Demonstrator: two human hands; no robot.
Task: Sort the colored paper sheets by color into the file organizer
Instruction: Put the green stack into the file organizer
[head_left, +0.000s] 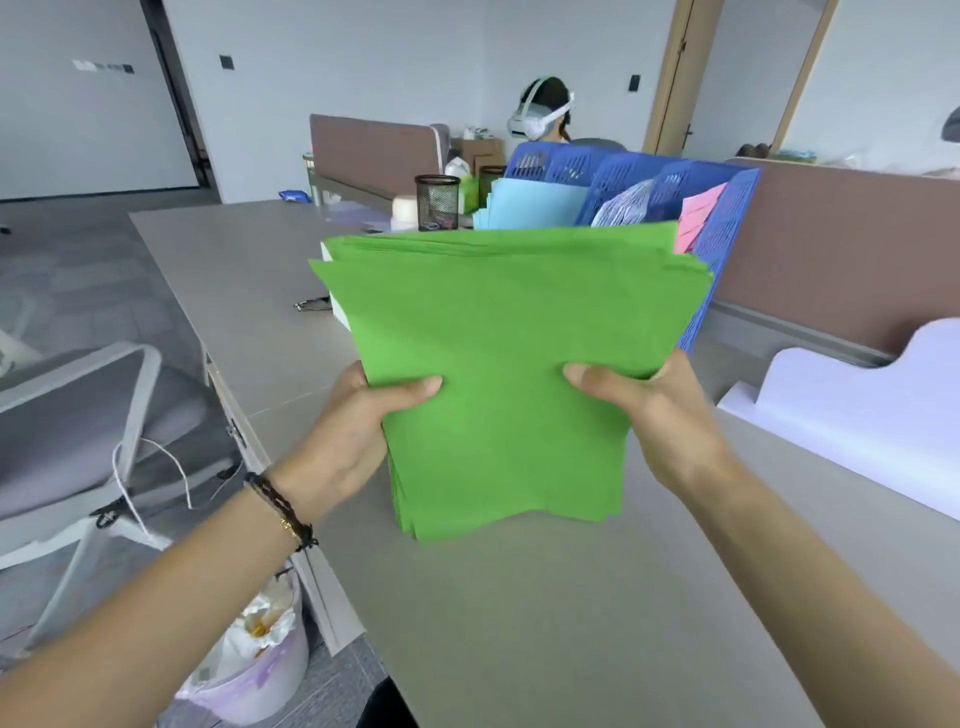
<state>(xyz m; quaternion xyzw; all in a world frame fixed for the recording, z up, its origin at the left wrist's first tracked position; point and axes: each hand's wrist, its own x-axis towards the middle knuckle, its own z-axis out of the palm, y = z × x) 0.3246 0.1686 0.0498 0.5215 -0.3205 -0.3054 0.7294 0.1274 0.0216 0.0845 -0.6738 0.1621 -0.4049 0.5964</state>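
Note:
A thick stack of green paper sheets (509, 332) is held up above the table, tilted toward me. My left hand (358, 426) grips its lower left side, thumb on top. My right hand (654, 410) grips the lower right side the same way. Behind the stack stands the blue mesh file organizer (727, 228). Light blue sheets (530, 205) stand in its left slot, patterned sheets (621, 205) in the middle one, and pink sheets (696, 213) in the right one. The green stack hides the organizer's front and lower part.
The grey table (519, 623) runs forward under my arms. A black mesh pen cup (437, 201) stands left of the organizer. A white shaped board (857, 395) lies at the right. A chair (78, 415) and a bin (260, 654) sit at the left. A person with a headset (545, 111) sits behind.

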